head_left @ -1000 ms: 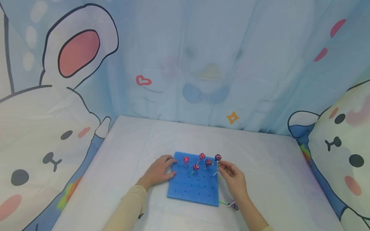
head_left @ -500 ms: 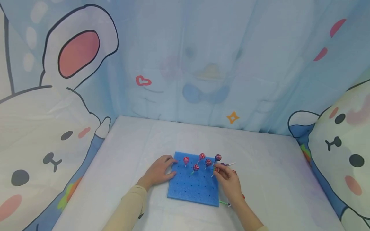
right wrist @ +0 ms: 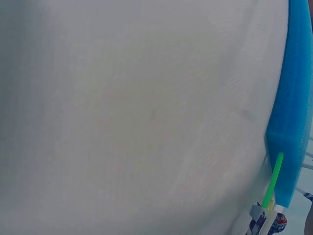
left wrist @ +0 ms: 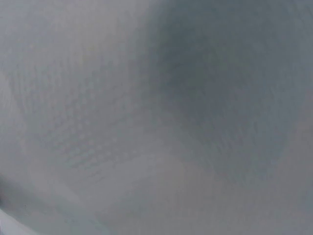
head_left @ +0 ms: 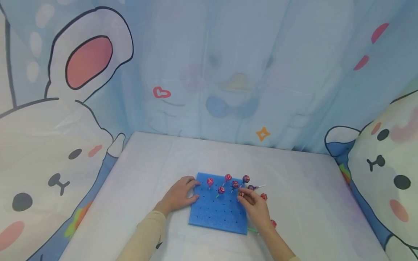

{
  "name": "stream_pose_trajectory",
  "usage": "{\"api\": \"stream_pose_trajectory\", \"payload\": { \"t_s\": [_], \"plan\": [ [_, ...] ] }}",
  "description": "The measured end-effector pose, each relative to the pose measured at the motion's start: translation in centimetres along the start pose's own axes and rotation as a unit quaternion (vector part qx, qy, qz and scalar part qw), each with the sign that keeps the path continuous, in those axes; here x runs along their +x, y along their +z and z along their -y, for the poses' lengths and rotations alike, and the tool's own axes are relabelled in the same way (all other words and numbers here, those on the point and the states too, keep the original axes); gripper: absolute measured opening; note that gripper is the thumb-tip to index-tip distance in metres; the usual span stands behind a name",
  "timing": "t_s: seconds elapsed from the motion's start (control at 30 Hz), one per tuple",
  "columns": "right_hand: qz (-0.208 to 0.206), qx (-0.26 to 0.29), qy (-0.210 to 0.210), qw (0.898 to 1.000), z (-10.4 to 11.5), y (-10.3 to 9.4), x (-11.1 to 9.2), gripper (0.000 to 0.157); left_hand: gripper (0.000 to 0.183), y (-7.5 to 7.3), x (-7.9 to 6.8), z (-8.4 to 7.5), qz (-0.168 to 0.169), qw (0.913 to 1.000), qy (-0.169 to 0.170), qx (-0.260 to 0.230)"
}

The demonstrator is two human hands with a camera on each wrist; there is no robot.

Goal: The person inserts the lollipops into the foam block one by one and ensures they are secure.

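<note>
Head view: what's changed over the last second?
The right hand moved left and slightly toward the person, carrying its pinched lollipop from the right edge of the blue board to over it. That uncovered a red lollipop lying to the right. Nothing was let go. Unchanged: the left hand at the board's left edge and the five standing lollipops.
</note>
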State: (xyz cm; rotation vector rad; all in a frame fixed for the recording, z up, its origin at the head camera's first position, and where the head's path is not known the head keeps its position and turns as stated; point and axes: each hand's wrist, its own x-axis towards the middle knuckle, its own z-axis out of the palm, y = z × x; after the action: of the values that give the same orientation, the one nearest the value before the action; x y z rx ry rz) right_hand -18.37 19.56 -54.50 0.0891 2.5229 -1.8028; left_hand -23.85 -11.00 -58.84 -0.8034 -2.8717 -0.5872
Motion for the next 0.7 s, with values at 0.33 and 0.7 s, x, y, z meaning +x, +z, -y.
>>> {"api": "stream_pose_trajectory", "payload": {
  "t_s": [0.33,0.7],
  "plan": [
    [-0.007,-0.019,0.004,1.000,-0.26,0.10,0.50,0.038,0.047,-0.08,0.02,0.06,0.003,1.0000,-0.001,-0.001],
    [-0.015,-0.016,0.011,1.000,-0.45,0.10,0.43,0.036,0.046,-0.02,-0.06,0.01,0.002,1.0000,-0.003,-0.004]
  ]
}}
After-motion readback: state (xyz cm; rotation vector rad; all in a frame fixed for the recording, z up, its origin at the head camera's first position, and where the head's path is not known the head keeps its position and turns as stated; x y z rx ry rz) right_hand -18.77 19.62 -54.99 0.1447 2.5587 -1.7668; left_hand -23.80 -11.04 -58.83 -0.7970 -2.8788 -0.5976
